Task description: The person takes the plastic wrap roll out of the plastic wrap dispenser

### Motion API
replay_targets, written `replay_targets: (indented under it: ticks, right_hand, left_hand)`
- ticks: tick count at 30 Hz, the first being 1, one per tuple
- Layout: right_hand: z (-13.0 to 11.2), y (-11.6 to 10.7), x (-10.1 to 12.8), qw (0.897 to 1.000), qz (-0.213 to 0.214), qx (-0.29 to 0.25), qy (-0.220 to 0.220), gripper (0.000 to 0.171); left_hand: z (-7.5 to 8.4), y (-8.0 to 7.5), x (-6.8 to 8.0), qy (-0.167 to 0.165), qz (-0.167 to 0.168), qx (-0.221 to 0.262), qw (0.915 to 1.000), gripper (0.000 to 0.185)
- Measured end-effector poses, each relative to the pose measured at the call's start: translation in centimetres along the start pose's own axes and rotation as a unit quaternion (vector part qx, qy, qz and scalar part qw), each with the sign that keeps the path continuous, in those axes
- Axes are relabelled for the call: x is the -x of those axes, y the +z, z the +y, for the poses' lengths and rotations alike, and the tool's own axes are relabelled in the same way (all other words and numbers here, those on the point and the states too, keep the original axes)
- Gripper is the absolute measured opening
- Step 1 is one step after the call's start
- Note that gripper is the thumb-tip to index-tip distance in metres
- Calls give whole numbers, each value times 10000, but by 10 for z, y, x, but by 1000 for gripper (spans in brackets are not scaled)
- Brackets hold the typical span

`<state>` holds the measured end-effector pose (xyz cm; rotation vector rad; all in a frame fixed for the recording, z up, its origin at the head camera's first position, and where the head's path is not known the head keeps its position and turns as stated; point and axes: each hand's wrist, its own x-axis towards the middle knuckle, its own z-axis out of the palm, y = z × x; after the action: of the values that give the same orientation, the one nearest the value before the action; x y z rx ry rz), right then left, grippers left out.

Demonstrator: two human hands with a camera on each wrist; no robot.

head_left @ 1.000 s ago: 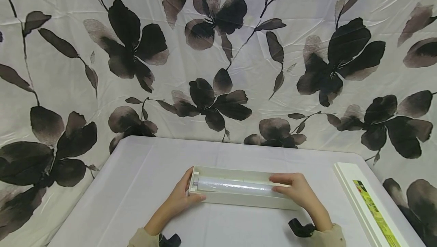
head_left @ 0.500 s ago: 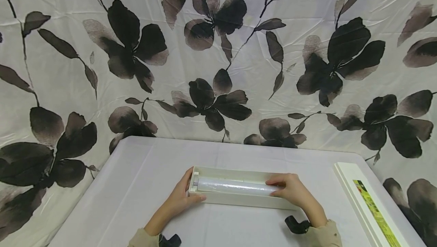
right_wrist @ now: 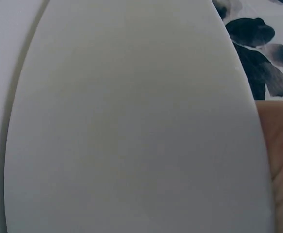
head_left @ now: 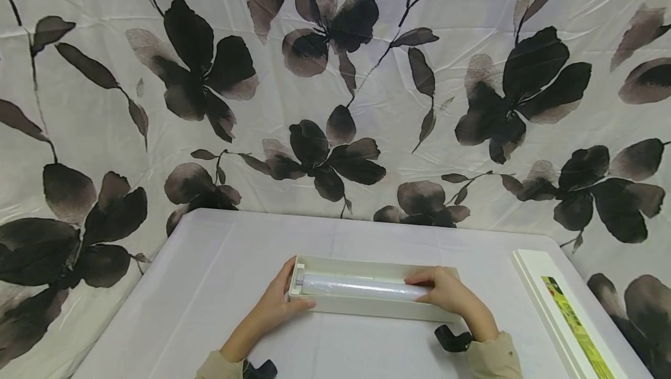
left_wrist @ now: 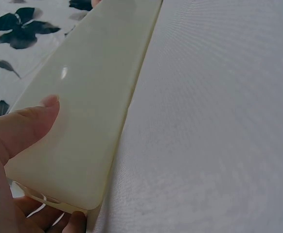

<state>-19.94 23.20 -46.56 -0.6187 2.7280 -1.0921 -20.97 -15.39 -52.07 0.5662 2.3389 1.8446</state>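
Note:
A long cream plastic box [head_left: 367,308] lies open-topped on the table, a cling film roll [head_left: 351,284] inside it. My left hand [head_left: 280,296] grips the box's left end; in the left wrist view the thumb of that left hand [left_wrist: 25,128] presses on the front wall and its fingers curl round the end. My right hand [head_left: 453,294] reaches into the box near its right end and pinches the roll from above. The roll's right end is hidden behind that hand. Only the box's side [right_wrist: 136,121] and part of the right palm [right_wrist: 282,155] show in the right wrist view.
To the right lies a long white lid [head_left: 532,268] with a yellow-green label [head_left: 574,323]. A white cloth covers the table [head_left: 251,233], and a floral curtain [head_left: 335,88] hangs behind its far edge.
My right hand has moved a little left along the roll, and its fingers have closed further onto it. The left hand and the box have stayed nearly still.

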Motion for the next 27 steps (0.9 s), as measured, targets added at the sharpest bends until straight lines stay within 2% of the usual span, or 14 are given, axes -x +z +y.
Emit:
replay_targets:
  ticks: [7,21,27]
  right_hand:
    - [1,0,-3,9999,-48,-139,65,35]
    - [5,-1,-3,9999,52,16,-151,34]
    - [4,-2,-2,9995,126,79,-293,34]
  left_hand:
    - [0,-1,0,43,15,-84,10000,97]
    - [-1,-1,0,-101,23,-44,9999,99]
    - [-1,-1,0,-48,26,-68,10000,99]
